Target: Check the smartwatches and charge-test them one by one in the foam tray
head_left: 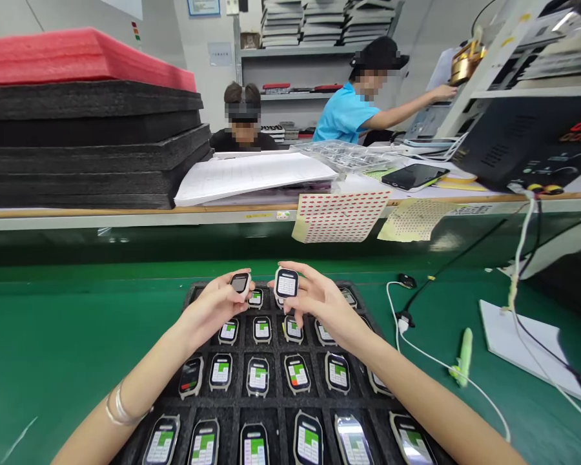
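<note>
My left hand (216,300) pinches a smartwatch (241,282) with a light case and a dark grey screen. In my right hand (317,294) is another smartwatch (286,283), its lit screen showing a white grid. Both are raised over the far rows of a black foam tray (277,402). Several strapless watches lie face up in the tray's compartments, most with green and white blocks on their screens. One watch (297,373) also shows an orange-red block, and the watch (191,376) at the left has a mostly dark screen with red at the bottom. My forearms cover parts of the tray's sides.
Black foam trays (77,142) topped with red foam stand on the shelf at left. White cables, a green pen-like object (465,352) and white paper (527,342) lie right. A phone (415,175) and power supply (537,142) sit above. Two people are beyond the bench.
</note>
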